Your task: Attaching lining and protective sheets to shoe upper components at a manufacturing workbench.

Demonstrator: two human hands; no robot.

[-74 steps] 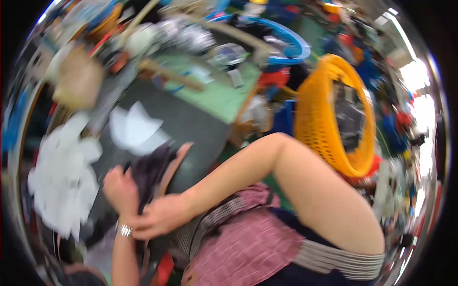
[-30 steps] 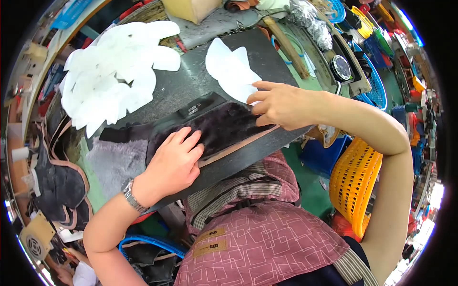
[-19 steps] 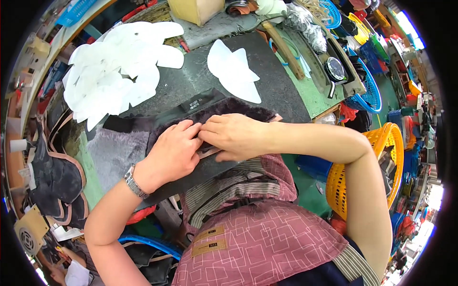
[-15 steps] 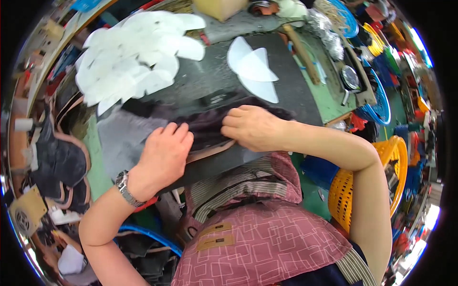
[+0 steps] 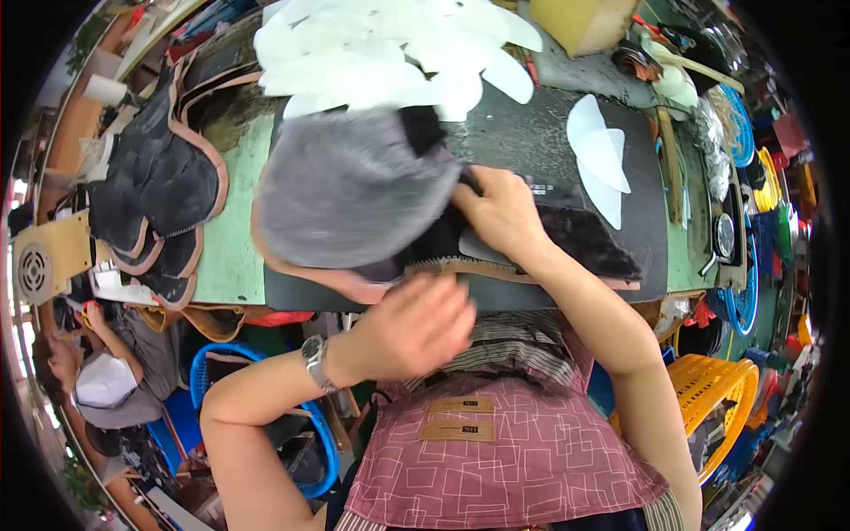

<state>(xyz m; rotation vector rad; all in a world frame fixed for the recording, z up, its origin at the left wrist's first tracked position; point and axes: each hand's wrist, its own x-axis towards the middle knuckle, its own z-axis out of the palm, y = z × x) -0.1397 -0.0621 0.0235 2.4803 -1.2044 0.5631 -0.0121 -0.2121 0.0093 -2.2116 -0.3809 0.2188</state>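
Observation:
A dark, soft piece that looks like a boot upper, with a grey fuzzy face (image 5: 354, 190) and a tan edge, is spread across the black work board (image 5: 496, 133). The grey part is blurred and raised toward the left. My right hand (image 5: 503, 217) is closed on a dark fold at its middle, thumb and fingers pinching it. More black plush (image 5: 589, 243) lies under and right of my right forearm. At the near edge of the board, below the stitched tan edge, my left hand (image 5: 412, 327) is smeared by motion. Its fingers look stretched out, with nothing visible in them.
White shaped sheets (image 5: 381, 57) are heaped at the back; a few white pieces (image 5: 598, 150) lie at right. Dark tan-edged pieces (image 5: 159, 168) are stacked at left. A blue basket (image 5: 323, 442) and a yellow basket (image 5: 708, 380) stand below. Another person (image 5: 106, 380) sits at far left.
The grey fuzzy part has been lifted and swung over to the left. My left hand has come off the piece toward the near edge. The view has shifted left.

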